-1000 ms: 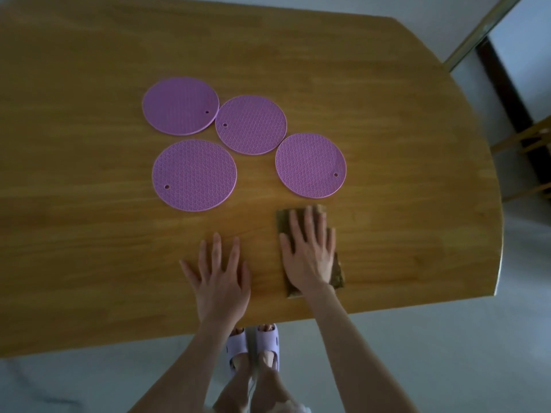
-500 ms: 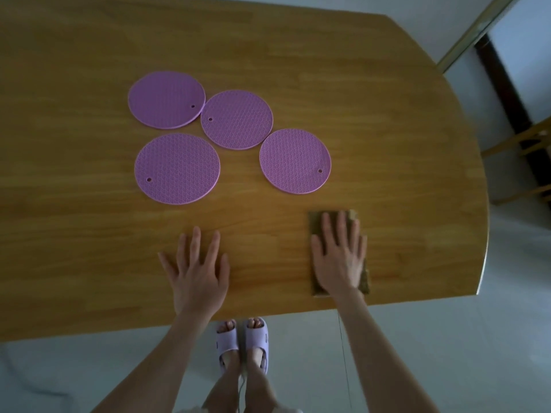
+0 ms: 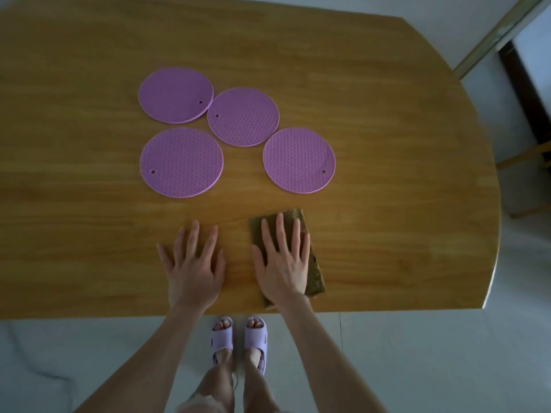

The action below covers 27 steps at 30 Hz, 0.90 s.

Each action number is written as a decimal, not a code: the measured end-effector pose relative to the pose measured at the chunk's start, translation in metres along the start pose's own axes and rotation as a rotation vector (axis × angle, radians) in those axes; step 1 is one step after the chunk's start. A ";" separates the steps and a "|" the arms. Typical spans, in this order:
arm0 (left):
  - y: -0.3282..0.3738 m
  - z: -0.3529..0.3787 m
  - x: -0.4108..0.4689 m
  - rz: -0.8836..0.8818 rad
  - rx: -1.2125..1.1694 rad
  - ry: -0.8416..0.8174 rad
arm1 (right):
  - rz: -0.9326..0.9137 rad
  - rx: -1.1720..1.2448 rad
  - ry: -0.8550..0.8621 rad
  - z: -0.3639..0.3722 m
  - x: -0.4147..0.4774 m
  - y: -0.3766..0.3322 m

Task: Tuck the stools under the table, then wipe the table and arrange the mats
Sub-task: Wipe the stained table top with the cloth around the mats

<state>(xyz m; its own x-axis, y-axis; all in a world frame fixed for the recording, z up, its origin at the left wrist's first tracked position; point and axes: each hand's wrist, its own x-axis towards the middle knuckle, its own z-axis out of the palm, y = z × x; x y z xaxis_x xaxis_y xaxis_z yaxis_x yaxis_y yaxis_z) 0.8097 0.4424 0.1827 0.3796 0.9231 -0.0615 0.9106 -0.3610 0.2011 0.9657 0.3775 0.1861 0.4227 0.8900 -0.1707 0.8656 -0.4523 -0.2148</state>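
Several round purple mats lie on the wooden table point(image 3: 402, 162): one at the far left point(image 3: 176, 95), one beside it point(image 3: 243, 116), a larger one nearer me point(image 3: 181, 162) and one to the right point(image 3: 299, 160). My right hand point(image 3: 281, 260) presses flat, fingers spread, on a brown folded cloth point(image 3: 314, 272) near the table's front edge. My left hand point(image 3: 192, 268) rests flat on the bare wood just left of the cloth, fingers apart, holding nothing. No stools are visible.
The table's rounded right end point(image 3: 492, 257) and front edge point(image 3: 89, 315) border pale floor. My feet in lilac slippers point(image 3: 238, 341) stand under the front edge. A wooden frame point(image 3: 524, 158) and a dark doorway strip stand at the right.
My right hand slid the cloth right along the front edge and then back left toward my left hand. The left hand stayed flat on the table. The mats have not moved.
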 end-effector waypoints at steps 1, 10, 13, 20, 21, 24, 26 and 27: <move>-0.001 0.000 0.000 0.001 -0.005 0.003 | -0.017 -0.004 -0.003 -0.001 0.000 0.005; 0.001 0.000 0.001 0.013 -0.041 0.026 | 0.454 -0.007 0.011 -0.022 -0.013 0.100; 0.001 0.001 0.000 0.018 -0.067 0.054 | 0.399 -0.001 0.103 -0.013 -0.012 0.054; -0.018 -0.010 0.002 -0.012 -0.258 0.099 | 0.030 -0.048 0.036 0.009 0.000 -0.052; -0.027 -0.014 0.002 -0.018 -0.253 0.094 | 0.070 -0.053 0.044 0.007 0.004 -0.050; -0.069 -0.025 0.004 -0.044 -0.203 0.064 | 0.315 0.001 0.064 0.000 0.019 -0.043; -0.100 -0.032 0.006 -0.069 -0.160 0.043 | 0.429 0.049 0.034 -0.002 0.030 -0.057; -0.114 -0.035 0.007 -0.079 -0.141 0.029 | 0.431 0.059 0.024 -0.002 0.035 -0.072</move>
<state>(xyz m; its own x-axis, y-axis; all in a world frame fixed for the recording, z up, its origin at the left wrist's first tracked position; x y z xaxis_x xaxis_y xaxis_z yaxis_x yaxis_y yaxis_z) 0.7033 0.4945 0.1935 0.3011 0.9520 -0.0542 0.9046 -0.2672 0.3321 0.9189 0.4415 0.1972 0.7488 0.6200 -0.2344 0.5922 -0.7846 -0.1833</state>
